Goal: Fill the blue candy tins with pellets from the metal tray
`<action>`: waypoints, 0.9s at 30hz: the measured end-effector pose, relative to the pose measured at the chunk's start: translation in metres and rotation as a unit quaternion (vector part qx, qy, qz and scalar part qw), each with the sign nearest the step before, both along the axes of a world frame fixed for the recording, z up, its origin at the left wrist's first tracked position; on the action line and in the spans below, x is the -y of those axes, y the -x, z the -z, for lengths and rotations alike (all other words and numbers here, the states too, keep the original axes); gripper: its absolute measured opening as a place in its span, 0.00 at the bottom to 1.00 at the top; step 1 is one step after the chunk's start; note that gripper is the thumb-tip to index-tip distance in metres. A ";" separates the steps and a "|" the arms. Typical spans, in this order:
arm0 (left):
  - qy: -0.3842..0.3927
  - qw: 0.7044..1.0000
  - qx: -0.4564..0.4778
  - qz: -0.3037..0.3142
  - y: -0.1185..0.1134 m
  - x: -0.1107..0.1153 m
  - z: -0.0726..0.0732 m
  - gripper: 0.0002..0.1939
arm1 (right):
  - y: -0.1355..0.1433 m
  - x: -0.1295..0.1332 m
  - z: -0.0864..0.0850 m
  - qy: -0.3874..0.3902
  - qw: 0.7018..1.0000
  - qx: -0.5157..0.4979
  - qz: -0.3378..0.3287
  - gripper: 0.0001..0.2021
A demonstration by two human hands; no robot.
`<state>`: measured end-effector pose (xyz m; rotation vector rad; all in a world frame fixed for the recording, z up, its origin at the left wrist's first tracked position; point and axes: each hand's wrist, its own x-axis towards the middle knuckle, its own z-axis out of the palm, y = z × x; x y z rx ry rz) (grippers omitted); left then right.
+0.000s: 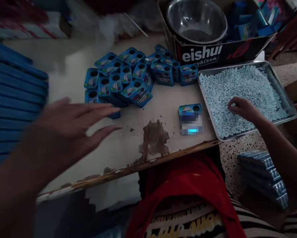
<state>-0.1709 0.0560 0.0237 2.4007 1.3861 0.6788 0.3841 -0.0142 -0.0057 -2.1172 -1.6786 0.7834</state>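
Observation:
My left hand [81, 120] is held over the table with its fingers stretched out and thumb apart, holding nothing. Just beyond its fingertips stands a cluster of small blue candy packs [138, 94] labelled "Caramelo Macizo", with dark round holes. At the right, my right hand [245, 109] is over a metal tray [292, 114] of small pale blue candies [252, 82]. Its fingers are curled in a pinch at the candies; what lies between them is hidden. Between the hands, one blue pack [188, 108] rests at a small pixelated device [191, 127] with a lit cyan display.
Long blue strips [17, 109] are stacked at the left. Behind the tray, a cardboard box [228, 53] holds a steel bowl [196, 21] and blue packs. The worn table edge [128, 170] runs in front of me. Wrapped packs [265, 175] lie low at the right.

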 end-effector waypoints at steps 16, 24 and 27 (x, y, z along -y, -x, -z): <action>0.219 0.929 0.298 0.030 -0.180 0.007 0.105 0.40 | 0.019 0.007 0.007 -0.022 0.991 -0.102 0.083 0.17; 0.267 0.905 0.331 0.029 -0.189 0.012 0.106 0.35 | 0.027 -0.005 -0.003 0.021 0.974 -0.214 0.071 0.18; 0.268 0.904 0.334 0.023 -0.191 0.014 0.109 0.31 | 0.051 -0.014 -0.021 0.036 0.962 -0.269 0.018 0.16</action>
